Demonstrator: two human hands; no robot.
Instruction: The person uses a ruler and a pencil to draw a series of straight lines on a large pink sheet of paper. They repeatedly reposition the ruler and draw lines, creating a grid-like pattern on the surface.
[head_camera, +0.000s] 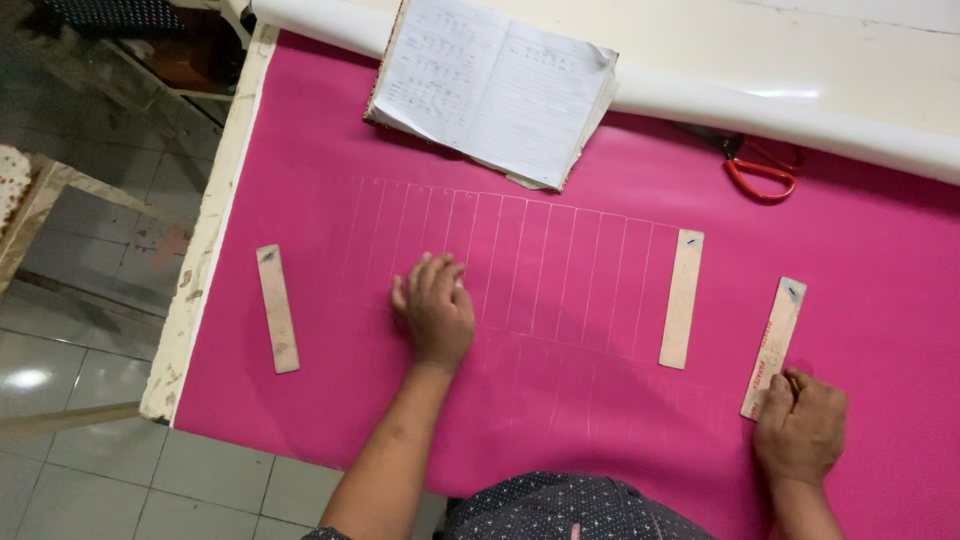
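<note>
Pink sheet (560, 400) spread flat over the desk (205, 260), marked with a row of thin chalk lines forming narrow upright strips across its middle. Left hand (435, 310) pressed palm down on the sheet, fingers together and pointing away, holding nothing. Right hand (800, 430) curled shut at the near end of a wooden ruler (773, 347), fingertips touching or pinching that end; cannot tell whether a piece of chalk sits inside the fist. Ruler lying slightly tilted, near the sheet's right side. Second wooden strip (681, 298) just left of it, upright along the last chalk line, well apart from the left hand. Third wooden strip (277, 308) lying alone near the left edge of the sheet. Open notebook (495, 88) with lined, written pages at the far side, half on the sheet and half on a pale roll (800, 90) stretching across the back. Red-handled scissors (760, 170) beside the roll, partly tucked under it. Dotted dark shirt (570, 510) at the bottom edge. Grey tiled floor (90, 350) left of the desk.
</note>
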